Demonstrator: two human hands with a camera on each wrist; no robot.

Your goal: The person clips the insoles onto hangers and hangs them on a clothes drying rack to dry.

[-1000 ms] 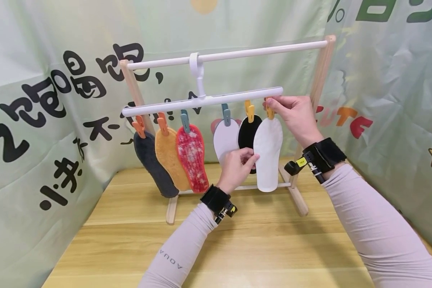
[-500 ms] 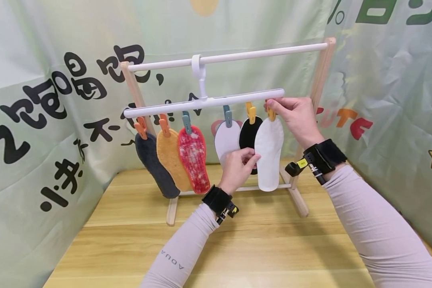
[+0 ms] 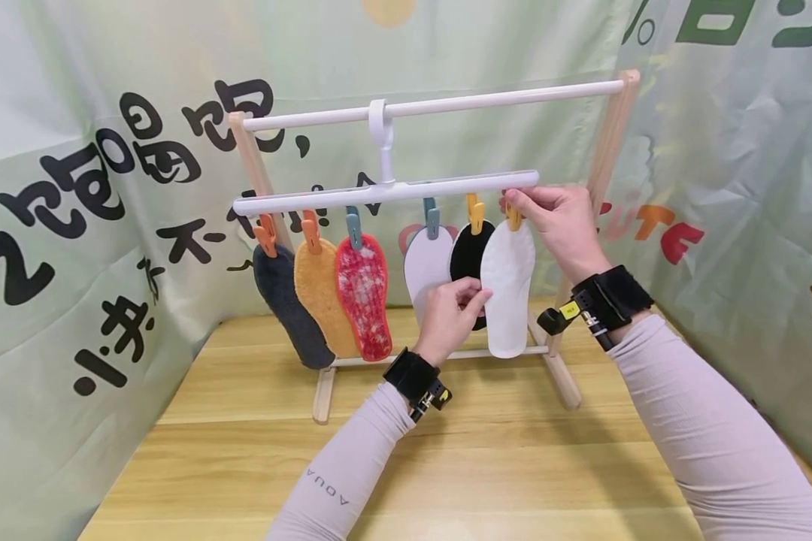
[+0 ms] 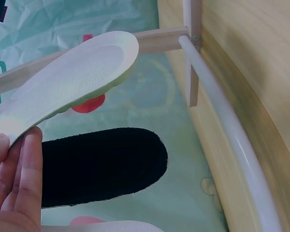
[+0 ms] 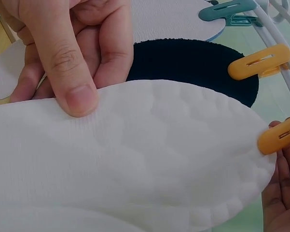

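Observation:
A white insole [image 3: 507,300] hangs by a yellow clip [image 3: 513,216] near the right end of a white hanger [image 3: 446,184]. My left hand [image 3: 446,315] pinches the insole's left edge about halfway down, thumb on the front face and fingers behind. At the top, my right hand [image 3: 560,225] pinches the yellow clip between thumb and fingers, hiding its upper part. The right wrist view shows the clip's tip [image 5: 270,141] over the insole's rounded end. Just behind hangs a black insole [image 3: 467,252], also seen beside my left fingers in the left wrist view.
Left along the hanger hang a pale insole [image 3: 425,259], a red-and-white one [image 3: 363,300], a mustard one [image 3: 318,278] and a dark grey one [image 3: 284,300], each clipped. The hanger hooks over a rack's white rail [image 3: 501,98]. Its wooden feet stand on the wooden table [image 3: 446,481].
The hanger, insoles and both hands shift slightly right in the head view, and the rack shifts with them. Both hands keep the same hold on the white insole and its clip.

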